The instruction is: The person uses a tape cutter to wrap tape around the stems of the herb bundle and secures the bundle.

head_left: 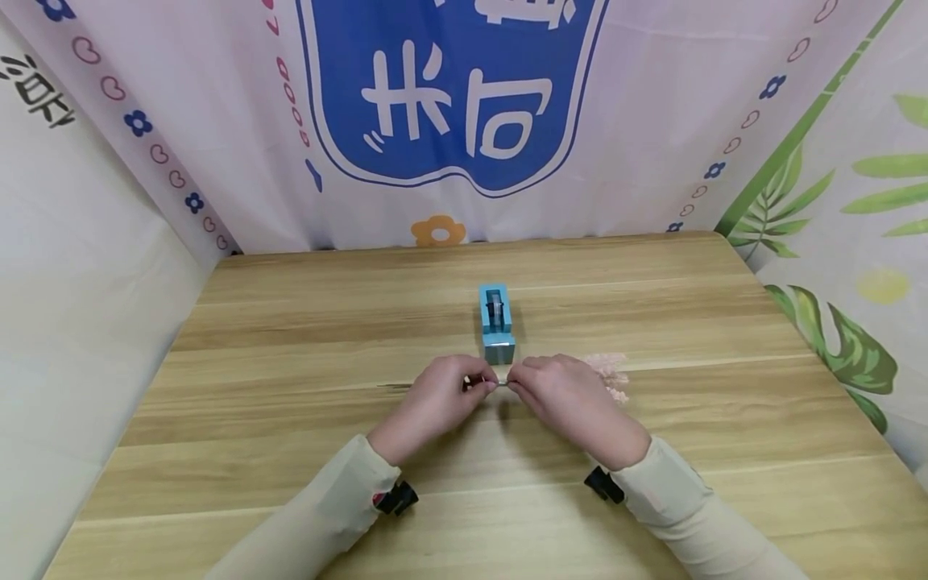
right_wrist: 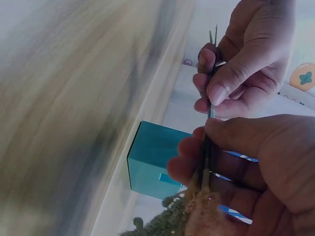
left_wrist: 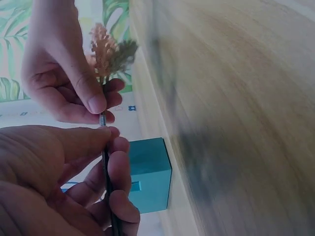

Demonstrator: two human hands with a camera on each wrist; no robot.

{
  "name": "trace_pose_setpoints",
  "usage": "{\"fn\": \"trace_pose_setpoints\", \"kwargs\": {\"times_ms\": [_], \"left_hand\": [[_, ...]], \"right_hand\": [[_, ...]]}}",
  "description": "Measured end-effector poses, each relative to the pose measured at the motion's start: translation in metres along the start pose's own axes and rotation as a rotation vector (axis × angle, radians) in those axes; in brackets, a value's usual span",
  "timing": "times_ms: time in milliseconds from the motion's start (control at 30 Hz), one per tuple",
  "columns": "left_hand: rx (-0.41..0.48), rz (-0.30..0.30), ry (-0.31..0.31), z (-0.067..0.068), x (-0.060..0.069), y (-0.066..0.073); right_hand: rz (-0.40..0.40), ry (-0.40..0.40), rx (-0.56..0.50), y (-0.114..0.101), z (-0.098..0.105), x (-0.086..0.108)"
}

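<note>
Both hands meet over the table just in front of a blue tape dispenser. Between them runs a small bunch of artificial flowers, with pink blossoms and a grey-green sprig on thin dark stems. My left hand pinches the stems at their bare end side. The right hand pinches them close beneath the blossoms. A short shiny band, seemingly clear tape, shows on the stems between the fingertips. In the head view the hands hide most of the stems.
The wood-grain table stretches out around the hands. Behind it hangs a printed cloth, with a leaf-patterned cloth at the right. Each sleeve carries a small black camera mount.
</note>
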State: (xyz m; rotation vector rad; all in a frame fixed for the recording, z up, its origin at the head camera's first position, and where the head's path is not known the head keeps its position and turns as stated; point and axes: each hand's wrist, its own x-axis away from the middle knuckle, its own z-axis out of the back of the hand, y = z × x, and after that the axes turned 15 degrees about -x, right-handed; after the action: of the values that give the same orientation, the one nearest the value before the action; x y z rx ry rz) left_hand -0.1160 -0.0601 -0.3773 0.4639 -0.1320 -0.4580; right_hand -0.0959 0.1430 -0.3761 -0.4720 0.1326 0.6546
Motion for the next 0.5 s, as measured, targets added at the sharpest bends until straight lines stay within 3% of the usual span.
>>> {"fn": "trace_pose_setpoints", "kwargs": {"times_ms": [200, 500], "left_hand": [[0.000, 0.006, 0.016, -0.0009, -0.0006, 0.0005], [0.022, 0.023, -0.002, -0.0004, -0.0010, -0.0011]], "right_hand": [[0.031, 0.044, 0.031, 0.0004, -0.0007, 0.0000], [-0.025, 0.017, -0.039, -0.0004, -0.0034, -0.0004]]}}
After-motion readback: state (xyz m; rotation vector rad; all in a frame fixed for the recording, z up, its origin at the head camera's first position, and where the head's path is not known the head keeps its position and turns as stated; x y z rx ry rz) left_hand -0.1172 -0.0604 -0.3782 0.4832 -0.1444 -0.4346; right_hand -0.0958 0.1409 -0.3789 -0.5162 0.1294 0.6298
